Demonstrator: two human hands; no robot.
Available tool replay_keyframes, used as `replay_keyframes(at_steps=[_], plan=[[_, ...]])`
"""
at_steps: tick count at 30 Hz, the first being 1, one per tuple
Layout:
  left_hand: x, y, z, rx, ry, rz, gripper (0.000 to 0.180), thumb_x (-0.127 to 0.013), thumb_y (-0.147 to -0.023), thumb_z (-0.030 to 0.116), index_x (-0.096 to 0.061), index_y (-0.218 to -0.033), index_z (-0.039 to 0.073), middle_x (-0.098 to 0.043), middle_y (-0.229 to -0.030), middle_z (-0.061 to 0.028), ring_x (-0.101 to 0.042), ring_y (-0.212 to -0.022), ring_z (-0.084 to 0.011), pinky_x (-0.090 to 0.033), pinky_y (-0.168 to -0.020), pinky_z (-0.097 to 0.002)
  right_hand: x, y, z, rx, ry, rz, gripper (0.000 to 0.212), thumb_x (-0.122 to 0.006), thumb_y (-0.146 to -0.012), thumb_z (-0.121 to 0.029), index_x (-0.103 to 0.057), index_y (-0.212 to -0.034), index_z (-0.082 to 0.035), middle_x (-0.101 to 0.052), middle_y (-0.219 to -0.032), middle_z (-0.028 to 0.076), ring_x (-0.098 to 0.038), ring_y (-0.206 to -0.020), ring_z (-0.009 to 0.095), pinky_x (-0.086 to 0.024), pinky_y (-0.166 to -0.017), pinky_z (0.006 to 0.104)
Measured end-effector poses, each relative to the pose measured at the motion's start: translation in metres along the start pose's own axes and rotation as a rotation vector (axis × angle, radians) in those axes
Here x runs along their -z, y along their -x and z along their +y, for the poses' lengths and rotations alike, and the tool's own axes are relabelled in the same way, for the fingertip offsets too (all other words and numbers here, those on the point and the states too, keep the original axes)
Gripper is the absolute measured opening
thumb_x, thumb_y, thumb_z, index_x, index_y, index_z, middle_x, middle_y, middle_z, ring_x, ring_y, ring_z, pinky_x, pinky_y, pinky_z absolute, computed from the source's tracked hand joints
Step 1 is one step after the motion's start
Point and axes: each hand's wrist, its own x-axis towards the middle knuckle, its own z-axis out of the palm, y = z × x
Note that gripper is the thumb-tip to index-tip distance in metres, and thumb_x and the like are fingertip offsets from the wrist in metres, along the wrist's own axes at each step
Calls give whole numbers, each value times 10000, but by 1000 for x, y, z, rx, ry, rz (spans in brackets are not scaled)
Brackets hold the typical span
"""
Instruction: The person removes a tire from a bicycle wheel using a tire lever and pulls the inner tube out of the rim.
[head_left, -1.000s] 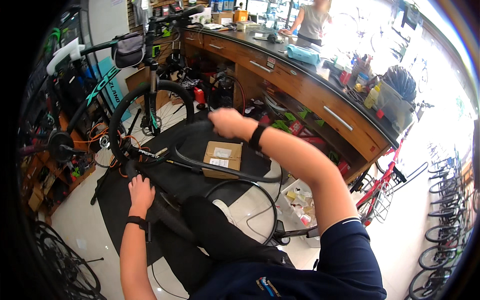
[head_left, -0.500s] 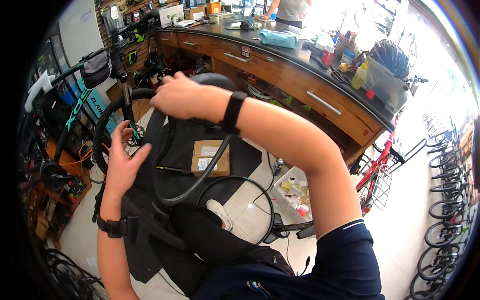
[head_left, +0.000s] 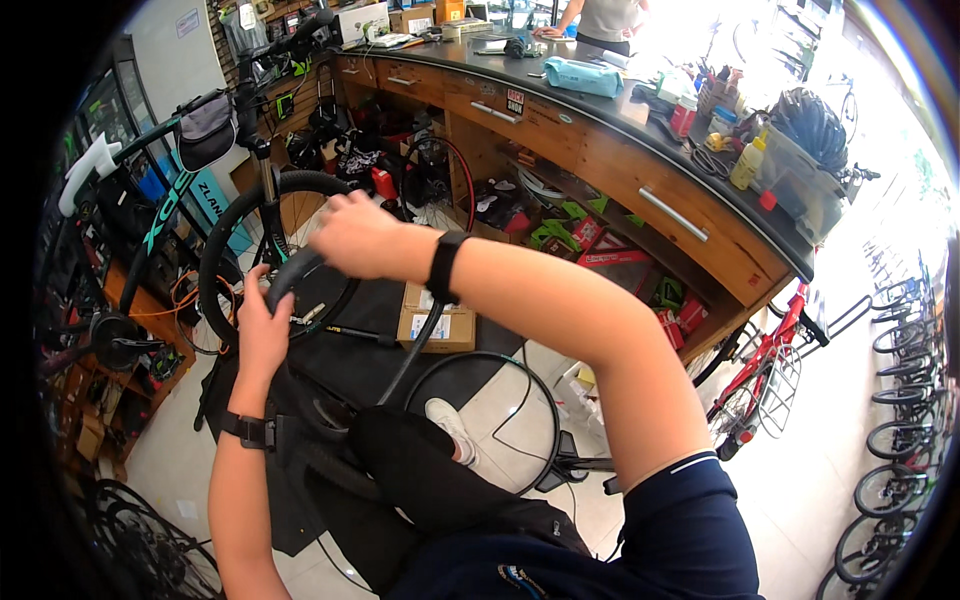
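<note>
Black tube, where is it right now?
In the head view, the black tube is left of centre, in the left hand and reaching up to the right hand; one stretch crosses in front of the cardboard box.

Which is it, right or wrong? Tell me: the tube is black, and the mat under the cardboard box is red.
The mat is black, not red, as the head view shows. The tube is black, and the mat lies under the cardboard box.

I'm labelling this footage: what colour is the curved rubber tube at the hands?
Dark grey to black; the curved rubber tube shows best in the head view.
</note>
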Motion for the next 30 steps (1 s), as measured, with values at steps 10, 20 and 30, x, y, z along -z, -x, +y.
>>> replay_keyframes(at_steps=[10,20,30], plan=[[46,2,-192,474,113,163,344,-583,-957,314,-610,-1018,-23,-590,-741,-52,-550,-632,-138,-448,-611,-313,9,123,201,-630,264,-445,257,-631,-843,-206,-694,-1059,-81,-672,-1129,146,-578,-1134,341,-469,-907,483],[30,76,-218,710,194,29,249,-696,-813,171,-596,-910,-36,-630,-801,-85,-594,-723,-175,-464,-673,-321,46,240,315,-1090,474,-239,625,-714,-831,-303,-443,-1339,-62,-508,-1321,207,-487,-1234,418,-458,-961,509],[16,81,-204,698,57,-23,532,-664,-791,133,-431,-1242,-24,-603,-1071,-181,-598,-958,-271,-465,-859,-350,36,253,351,-1170,448,-280,606,-719,-828,-364,-512,-1296,-38,-545,-1298,148,-519,-1219,337,-469,-963,458]])
